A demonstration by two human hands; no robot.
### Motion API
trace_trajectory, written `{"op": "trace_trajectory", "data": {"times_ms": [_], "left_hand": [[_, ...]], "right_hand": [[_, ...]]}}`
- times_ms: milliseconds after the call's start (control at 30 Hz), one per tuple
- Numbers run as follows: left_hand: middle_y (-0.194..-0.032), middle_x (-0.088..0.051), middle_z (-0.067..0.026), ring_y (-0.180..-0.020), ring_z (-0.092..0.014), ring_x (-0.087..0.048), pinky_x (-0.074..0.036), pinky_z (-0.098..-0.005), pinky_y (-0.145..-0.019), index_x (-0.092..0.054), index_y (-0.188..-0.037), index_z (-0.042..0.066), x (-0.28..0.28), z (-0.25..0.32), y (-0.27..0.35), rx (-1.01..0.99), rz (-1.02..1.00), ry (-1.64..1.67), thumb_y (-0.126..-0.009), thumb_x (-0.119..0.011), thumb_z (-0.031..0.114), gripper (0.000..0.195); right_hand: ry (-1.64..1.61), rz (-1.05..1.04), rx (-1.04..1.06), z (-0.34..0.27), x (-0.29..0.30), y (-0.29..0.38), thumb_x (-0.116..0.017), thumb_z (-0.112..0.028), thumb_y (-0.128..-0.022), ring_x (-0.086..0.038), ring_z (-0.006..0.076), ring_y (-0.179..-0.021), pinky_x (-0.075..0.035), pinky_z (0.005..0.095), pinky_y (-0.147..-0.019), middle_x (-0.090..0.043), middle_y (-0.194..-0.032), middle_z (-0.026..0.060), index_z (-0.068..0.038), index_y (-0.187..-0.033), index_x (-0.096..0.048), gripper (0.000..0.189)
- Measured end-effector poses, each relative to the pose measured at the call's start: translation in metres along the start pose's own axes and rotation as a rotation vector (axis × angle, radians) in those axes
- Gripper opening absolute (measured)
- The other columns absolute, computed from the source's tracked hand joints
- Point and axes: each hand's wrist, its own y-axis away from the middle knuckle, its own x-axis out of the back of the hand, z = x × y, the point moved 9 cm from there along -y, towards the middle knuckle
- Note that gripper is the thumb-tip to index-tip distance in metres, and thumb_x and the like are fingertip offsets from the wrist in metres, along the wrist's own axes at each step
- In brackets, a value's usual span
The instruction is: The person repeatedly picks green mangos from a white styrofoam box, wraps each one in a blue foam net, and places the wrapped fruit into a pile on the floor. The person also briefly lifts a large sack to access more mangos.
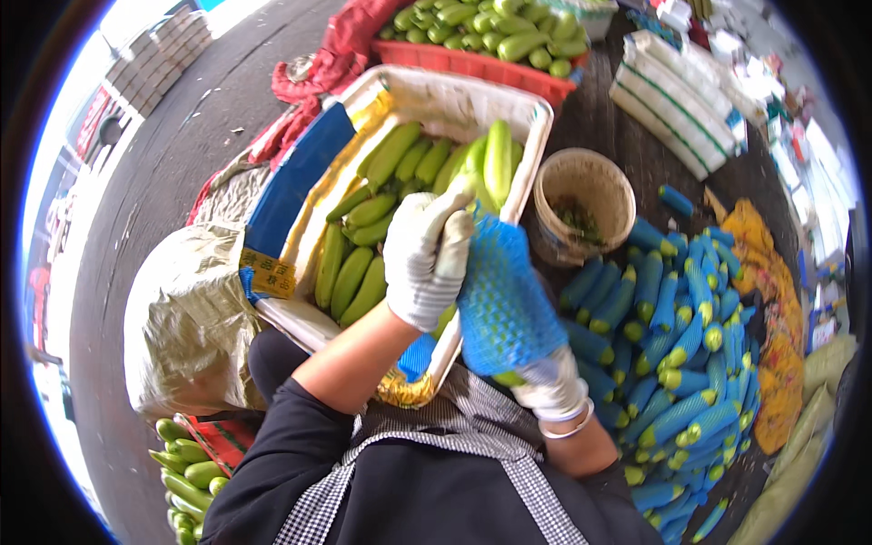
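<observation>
My left hand (429, 255), in a white glove, is closed on the upper end of a blue foam net sleeve (511, 293). My right hand (550, 392), gloved too, grips the sleeve's lower end, where a bit of a pale green squash shows. Both hands are over the near right side of a white foam box (538, 136), which holds several pale green squashes (351, 276). A heap of squashes in blue net sleeves (681, 368) lies at the right.
Behind the box stands a red crate (470, 61) full of squashes. A dirty plastic bucket (584, 204) with scraps stands right of the box. White foam boxes (674, 102) lie farther right. A woven sack (191, 327) and more squashes (191, 470) are at the left.
</observation>
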Motion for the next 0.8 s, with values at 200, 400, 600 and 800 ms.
{"op": "trace_trajectory", "data": {"times_ms": [200, 400, 600, 800], "left_hand": [[-0.144, -0.053, -0.0197, -0.116, -0.038, -0.061, -0.05, -0.0433, -0.101, -0.048, -0.147, 0.01, -0.115, -0.205, 0.115, 0.122, -0.792, -0.562, -0.088, -0.068, 0.02, 0.063], [-0.143, -0.052, -0.0151, -0.107, -0.03, -0.068, -0.056, -0.0432, -0.087, -0.033, -0.155, 0.011, -0.212, -0.287, 0.197, 0.196, -1.442, -0.837, -0.09, -0.058, 0.005, 0.07], [-0.108, -0.068, -0.0143, -0.103, -0.031, -0.069, -0.057, -0.0444, -0.081, -0.07, -0.11, 0.013, -0.2, -0.31, 0.191, 0.16, -1.367, -0.941, -0.093, -0.06, 0.012, 0.02], [-0.109, -0.069, -0.0169, -0.105, -0.036, -0.065, -0.052, -0.039, -0.093, -0.068, -0.115, 0.004, -0.094, -0.222, 0.093, 0.343, -0.585, -0.169, -0.085, -0.067, 0.003, 0.03]], "right_hand": [[0.671, 0.329, 0.142, -0.051, 0.182, 0.043, -0.074, 0.002, -0.08, -0.069, 0.0207, -0.108, -0.055, 0.0336, -0.097, -0.07, -0.123, 0.0132, 0.003, -0.134, -0.059, 0.056], [1.048, 0.472, -0.047, -0.004, 0.288, 0.039, -0.068, 0.002, -0.077, -0.072, 0.0223, -0.091, -0.056, 0.0346, -0.084, -0.075, -0.101, 0.0124, 0.004, -0.111, -0.069, 0.034], [0.067, 0.872, -0.25, 0.047, 0.417, 0.093, -0.066, -0.002, -0.077, -0.068, 0.0228, -0.077, -0.057, 0.0332, -0.077, -0.069, -0.087, 0.0094, 0.004, -0.095, -0.069, 0.019], [-0.368, 0.454, 0.445, -0.073, 0.278, 0.021, -0.062, -0.024, -0.1, -0.067, 0.0288, -0.111, -0.057, 0.0387, -0.097, -0.067, -0.126, 0.0197, 0.002, -0.139, -0.054, 0.047]]}}
